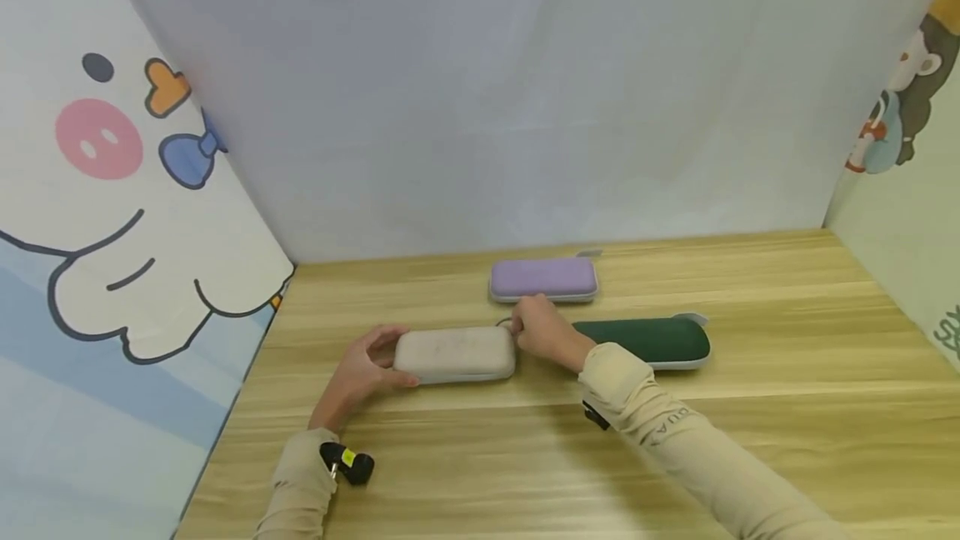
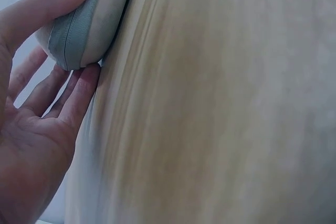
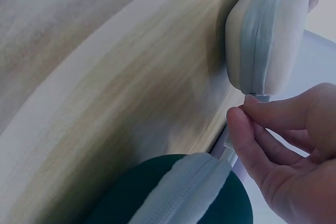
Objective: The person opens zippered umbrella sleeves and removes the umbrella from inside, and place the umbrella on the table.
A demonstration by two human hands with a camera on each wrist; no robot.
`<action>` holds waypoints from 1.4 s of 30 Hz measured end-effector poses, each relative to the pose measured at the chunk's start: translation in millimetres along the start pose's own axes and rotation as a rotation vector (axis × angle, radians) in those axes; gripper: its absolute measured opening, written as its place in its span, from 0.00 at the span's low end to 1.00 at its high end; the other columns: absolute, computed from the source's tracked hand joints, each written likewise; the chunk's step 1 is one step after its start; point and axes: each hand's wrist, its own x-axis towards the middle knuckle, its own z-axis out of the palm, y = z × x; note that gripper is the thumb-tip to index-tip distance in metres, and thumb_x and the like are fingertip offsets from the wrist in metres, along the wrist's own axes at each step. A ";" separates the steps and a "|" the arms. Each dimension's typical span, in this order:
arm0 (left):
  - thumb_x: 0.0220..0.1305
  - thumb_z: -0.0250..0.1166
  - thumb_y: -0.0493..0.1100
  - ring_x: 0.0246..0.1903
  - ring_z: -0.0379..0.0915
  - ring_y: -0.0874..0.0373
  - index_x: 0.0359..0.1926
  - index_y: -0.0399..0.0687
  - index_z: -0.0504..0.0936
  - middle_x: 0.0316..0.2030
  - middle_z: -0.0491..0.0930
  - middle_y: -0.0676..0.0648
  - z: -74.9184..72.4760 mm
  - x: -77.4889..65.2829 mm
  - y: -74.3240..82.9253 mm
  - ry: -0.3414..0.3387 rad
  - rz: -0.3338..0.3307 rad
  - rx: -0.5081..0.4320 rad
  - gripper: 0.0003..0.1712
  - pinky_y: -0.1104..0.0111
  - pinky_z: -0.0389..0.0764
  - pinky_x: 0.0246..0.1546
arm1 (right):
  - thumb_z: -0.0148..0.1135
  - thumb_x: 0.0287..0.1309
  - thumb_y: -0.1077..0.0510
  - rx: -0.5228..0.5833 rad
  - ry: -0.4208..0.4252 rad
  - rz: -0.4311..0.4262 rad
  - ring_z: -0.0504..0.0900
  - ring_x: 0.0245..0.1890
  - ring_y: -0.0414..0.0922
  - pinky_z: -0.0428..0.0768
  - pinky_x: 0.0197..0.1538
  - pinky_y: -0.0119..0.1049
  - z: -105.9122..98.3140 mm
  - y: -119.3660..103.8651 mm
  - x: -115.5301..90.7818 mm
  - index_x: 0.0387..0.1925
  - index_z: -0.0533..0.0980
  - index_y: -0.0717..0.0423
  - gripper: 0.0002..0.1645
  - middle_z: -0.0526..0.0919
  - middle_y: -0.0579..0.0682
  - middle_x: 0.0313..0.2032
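A beige zippered glasses case [image 1: 453, 352] with a grey zip band lies closed on the table. My left hand [image 1: 360, 373] grips its left end, the thumb along the front and the fingers round the end and back, as the left wrist view also shows. At the opposite end, my right hand [image 1: 543, 330] pinches the zipper pull between thumb and forefinger; the fingertips mostly hide the pull. In the right wrist view, those pinching fingers [image 3: 244, 124] are right at the end of the zip band.
A dark green zippered case [image 1: 652, 340] lies to the right, partly behind my right wrist. Farther back is a purple zippered case [image 1: 543, 277]. Both have a grey strap. The wood-grain table [image 1: 465, 457] meets a pale back wall [image 1: 480, 107] and printed side panels.
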 end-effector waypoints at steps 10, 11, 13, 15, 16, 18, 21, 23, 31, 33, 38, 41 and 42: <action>0.33 0.82 0.36 0.56 0.70 0.45 0.59 0.46 0.72 0.61 0.69 0.42 1.1 1.6 1.0 0.003 0.009 0.025 0.46 0.60 0.74 0.53 | 0.54 0.34 0.79 -0.021 0.015 0.043 0.51 0.14 0.38 0.54 0.20 0.28 3.1 2.4 -1.8 0.06 0.59 0.49 0.25 0.54 0.39 0.09; 0.33 0.82 0.36 0.57 0.70 0.45 0.58 0.46 0.72 0.61 0.69 0.43 0.9 2.0 0.9 0.004 0.009 0.031 0.46 0.60 0.74 0.53 | 0.55 0.34 0.79 -0.023 0.015 0.047 0.52 0.15 0.38 0.55 0.20 0.29 3.2 2.4 -2.0 0.06 0.59 0.50 0.24 0.55 0.39 0.10; 0.32 0.82 0.37 0.57 0.69 0.46 0.58 0.47 0.73 0.60 0.70 0.43 0.5 2.5 1.1 0.012 0.008 0.037 0.46 0.60 0.73 0.54 | 0.55 0.34 0.79 -0.025 0.014 0.055 0.52 0.15 0.38 0.56 0.21 0.30 3.2 2.2 -2.6 0.06 0.60 0.50 0.24 0.55 0.40 0.09; 0.32 0.82 0.37 0.57 0.69 0.47 0.58 0.47 0.73 0.60 0.70 0.44 -0.1 3.2 1.1 0.013 0.006 0.042 0.46 0.60 0.73 0.54 | 0.54 0.34 0.79 -0.021 0.010 0.061 0.51 0.15 0.39 0.55 0.23 0.30 2.8 1.7 -3.5 0.06 0.58 0.50 0.25 0.53 0.40 0.10; 0.32 0.82 0.37 0.57 0.69 0.47 0.58 0.47 0.73 0.60 0.70 0.44 -0.3 3.6 1.1 0.015 0.006 0.043 0.46 0.60 0.73 0.54 | 0.54 0.33 0.79 -0.018 0.012 0.059 0.50 0.15 0.39 0.55 0.23 0.31 2.4 1.2 -4.0 0.06 0.57 0.50 0.25 0.51 0.40 0.10; 0.31 0.83 0.38 0.56 0.70 0.46 0.58 0.47 0.73 0.60 0.71 0.44 -0.5 3.9 1.4 0.016 -0.001 0.037 0.46 0.60 0.73 0.54 | 0.52 0.33 0.80 -0.004 0.012 0.057 0.48 0.16 0.39 0.53 0.24 0.32 2.1 0.5 -5.3 0.07 0.55 0.49 0.26 0.48 0.40 0.11; 0.31 0.83 0.38 0.55 0.72 0.46 0.58 0.48 0.73 0.59 0.71 0.44 -0.5 3.7 1.7 0.015 -0.011 0.039 0.47 0.60 0.73 0.54 | 0.52 0.32 0.80 0.003 0.014 0.052 0.46 0.15 0.38 0.52 0.24 0.31 1.4 -1.0 -7.3 0.07 0.54 0.49 0.26 0.47 0.39 0.11; 0.31 0.83 0.39 0.55 0.72 0.47 0.59 0.48 0.73 0.59 0.71 0.45 -0.5 3.1 1.9 0.014 -0.015 0.043 0.47 0.60 0.74 0.54 | 0.51 0.31 0.80 0.010 0.013 0.047 0.45 0.15 0.37 0.50 0.22 0.30 1.2 -2.0 -8.7 0.08 0.52 0.49 0.27 0.46 0.39 0.12; 0.34 0.82 0.39 0.58 0.68 0.48 0.59 0.46 0.72 0.60 0.70 0.43 -0.4 2.1 -0.9 0.019 0.008 0.055 0.46 0.60 0.73 0.54 | 0.46 0.29 0.81 0.028 0.004 0.039 0.42 0.16 0.37 0.45 0.22 0.31 -0.7 -7.6 -12.8 0.11 0.50 0.51 0.25 0.44 0.40 0.13; 0.34 0.82 0.39 0.59 0.67 0.48 0.59 0.46 0.72 0.60 0.70 0.43 -0.4 1.4 -0.9 0.019 0.008 0.054 0.46 0.59 0.73 0.54 | 0.47 0.29 0.81 0.025 0.003 0.042 0.42 0.16 0.37 0.45 0.22 0.31 -0.7 -8.8 -13.7 0.11 0.50 0.51 0.24 0.44 0.40 0.13; 0.33 0.82 0.39 0.58 0.68 0.49 0.59 0.48 0.72 0.60 0.70 0.44 -0.4 1.3 -0.7 0.024 -0.006 0.066 0.47 0.60 0.74 0.54 | 0.46 0.31 0.81 0.039 -0.002 0.054 0.43 0.16 0.37 0.45 0.21 0.30 0.3 -9.4 -15.7 0.11 0.51 0.51 0.24 0.44 0.40 0.13; 0.34 0.82 0.39 0.59 0.67 0.49 0.60 0.47 0.72 0.61 0.70 0.44 -0.6 2.3 -1.5 0.023 -0.016 0.068 0.47 0.59 0.73 0.54 | 0.46 0.30 0.81 0.043 -0.007 0.056 0.43 0.15 0.37 0.46 0.21 0.31 1.6 -8.5 -15.9 0.11 0.51 0.51 0.24 0.44 0.40 0.13; 0.34 0.82 0.39 0.59 0.67 0.48 0.60 0.47 0.72 0.61 0.69 0.43 -0.8 2.6 -1.6 0.023 -0.018 0.066 0.47 0.59 0.73 0.54 | 0.46 0.30 0.81 0.043 -0.006 0.055 0.43 0.15 0.37 0.46 0.21 0.32 2.0 -8.4 -15.9 0.11 0.51 0.51 0.24 0.44 0.40 0.13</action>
